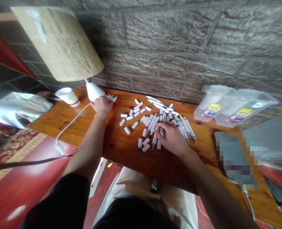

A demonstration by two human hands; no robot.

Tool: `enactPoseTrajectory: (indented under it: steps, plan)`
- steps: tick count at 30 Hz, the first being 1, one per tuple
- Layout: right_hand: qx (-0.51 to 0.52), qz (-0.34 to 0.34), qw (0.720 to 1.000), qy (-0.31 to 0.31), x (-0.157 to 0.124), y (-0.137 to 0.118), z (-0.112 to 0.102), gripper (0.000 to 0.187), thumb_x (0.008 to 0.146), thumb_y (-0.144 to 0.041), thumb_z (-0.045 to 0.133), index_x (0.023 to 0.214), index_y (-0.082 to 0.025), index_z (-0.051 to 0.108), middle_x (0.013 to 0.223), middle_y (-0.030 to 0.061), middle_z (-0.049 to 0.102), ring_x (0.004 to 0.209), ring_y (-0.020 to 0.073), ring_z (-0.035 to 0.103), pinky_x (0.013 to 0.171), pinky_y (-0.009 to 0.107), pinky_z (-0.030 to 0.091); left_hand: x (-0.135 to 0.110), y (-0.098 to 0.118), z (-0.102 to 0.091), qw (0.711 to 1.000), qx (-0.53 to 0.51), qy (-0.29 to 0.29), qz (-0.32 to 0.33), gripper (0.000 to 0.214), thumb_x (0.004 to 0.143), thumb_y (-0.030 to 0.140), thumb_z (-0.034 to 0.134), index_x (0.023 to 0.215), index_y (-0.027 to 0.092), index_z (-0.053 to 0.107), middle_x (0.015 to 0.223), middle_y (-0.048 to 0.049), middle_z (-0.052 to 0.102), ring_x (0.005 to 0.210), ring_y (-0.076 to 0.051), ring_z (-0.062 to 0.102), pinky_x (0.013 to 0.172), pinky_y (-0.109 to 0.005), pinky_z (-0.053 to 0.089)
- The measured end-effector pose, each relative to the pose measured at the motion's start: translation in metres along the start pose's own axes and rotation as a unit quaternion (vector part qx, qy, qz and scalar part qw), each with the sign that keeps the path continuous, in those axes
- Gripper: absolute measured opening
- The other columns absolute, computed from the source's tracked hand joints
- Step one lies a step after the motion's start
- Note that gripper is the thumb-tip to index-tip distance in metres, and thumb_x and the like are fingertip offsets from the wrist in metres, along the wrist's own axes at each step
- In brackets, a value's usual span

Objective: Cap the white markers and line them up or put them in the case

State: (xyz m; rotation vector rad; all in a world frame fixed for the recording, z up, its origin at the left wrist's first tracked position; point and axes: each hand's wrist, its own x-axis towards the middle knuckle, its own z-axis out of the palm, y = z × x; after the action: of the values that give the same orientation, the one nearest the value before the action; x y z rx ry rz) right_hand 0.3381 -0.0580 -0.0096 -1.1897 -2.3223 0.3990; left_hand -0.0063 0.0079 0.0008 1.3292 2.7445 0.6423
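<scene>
My left hand is beside the white lamp base, closed around a small bunch of white markers whose ends stick out past the fingers. Over the right part of a loose pile of markers is my right hand, its thumb and fingers bent together on a marker; the fingertips partly cover what they grip. Loose white marker caps with coloured ends lie scattered between the two hands. More caps sit at the pile's front edge. Some capped markers lie flat at the back.
A lamp with a paper shade leans over the back left of the wooden table. A paper cup stands left of it. Two clear plastic containers are at the back right, near a blurred-out object. A brick wall rises behind.
</scene>
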Motion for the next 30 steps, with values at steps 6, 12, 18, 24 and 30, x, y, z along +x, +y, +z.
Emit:
enactPoseTrajectory:
  steps: [6, 12, 18, 24, 30]
  plan:
    - [0.004, -0.005, 1.000, 0.009, 0.000, 0.001, 0.001, 0.022, 0.094, -0.028, 0.057, 0.110, -0.020, 0.070, 0.106, 0.0114, 0.071, 0.102, 0.0269, 0.066, 0.095, 0.039, 0.050, 0.002, -0.002, 0.004, 1.000, 0.010, 0.018, 0.002, 0.022, 0.082, 0.036, 0.064, 0.094, 0.022, 0.076, 0.104, -0.0114, 0.076, 0.107, -0.036, 0.065, 0.102, -0.053, 0.036]
    - [0.002, -0.001, 1.000, 0.001, -0.001, 0.001, 0.001, 0.022, 0.094, -0.028, 0.056, 0.111, -0.021, 0.069, 0.107, 0.0111, 0.070, 0.103, 0.0268, 0.066, 0.096, 0.039, 0.050, -0.006, 0.007, 0.008, 0.993, -0.034, 0.056, 0.097, 0.033, 0.089, 0.045, 0.056, 0.100, 0.021, 0.076, 0.107, -0.0117, 0.077, 0.109, -0.034, 0.067, 0.099, -0.048, 0.044]
    - [0.004, 0.003, 1.000, -0.002, 0.000, 0.000, 0.000, 0.023, 0.094, -0.028, 0.055, 0.110, -0.020, 0.070, 0.106, 0.0115, 0.070, 0.102, 0.0279, 0.066, 0.095, 0.041, 0.050, -0.024, 0.029, 0.023, 0.932, -0.143, -0.094, 0.321, 0.034, 0.089, 0.046, 0.056, 0.096, 0.018, 0.075, 0.099, -0.0076, 0.078, 0.087, -0.021, 0.070, 0.086, -0.031, 0.053]
    - [-0.002, -0.002, 1.000, -0.006, 0.000, 0.001, 0.000, 0.024, 0.094, -0.028, 0.055, 0.112, -0.019, 0.070, 0.106, 0.0122, 0.070, 0.103, 0.0281, 0.066, 0.096, 0.041, 0.050, -0.035, 0.037, 0.038, 0.914, -0.188, -0.126, 0.338, 0.057, 0.096, 0.054, 0.047, 0.138, 0.017, 0.057, 0.140, -0.0121, 0.064, 0.128, -0.024, 0.060, 0.112, -0.036, 0.044]
    - [0.000, -0.002, 1.000, -0.002, 0.000, 0.002, 0.001, 0.026, 0.094, -0.028, 0.055, 0.112, -0.018, 0.070, 0.106, 0.0123, 0.070, 0.102, 0.0282, 0.067, 0.096, 0.041, 0.050, -0.039, 0.041, 0.042, 0.908, -0.144, -0.165, 0.358, 0.067, 0.102, 0.054, 0.033, 0.155, 0.013, 0.040, 0.164, -0.0134, 0.038, 0.155, -0.023, 0.030, 0.127, -0.038, 0.023]
